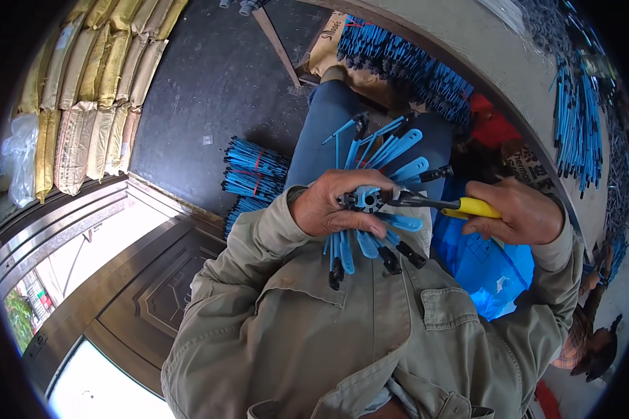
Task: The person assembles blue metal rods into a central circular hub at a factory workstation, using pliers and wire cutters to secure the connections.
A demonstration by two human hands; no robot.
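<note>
In front of my chest, my left hand (pixel 321 206) is closed around a blue plastic piece with radiating arms (pixel 400 146). Its notched round hub (pixel 367 199) shows between my thumb and fingers. Flat blue paddles and thin rods with black ends fan out around the hub. My right hand (pixel 521 213) grips pliers (pixel 479 207) by their yellow handles. The dark jaws reach left to the rim of the hub, beside my left fingertips; whether they are clamped on a part cannot be made out.
Bundles of blue rods (pixel 255 169) lie on the dark floor at my left. More rods (pixel 405 59) fill a carton ahead, and others (pixel 578 126) lie on the table at right. A blue bag (pixel 486 265) sits beside my lap. Stacked sacks (pixel 94 91) stand far left.
</note>
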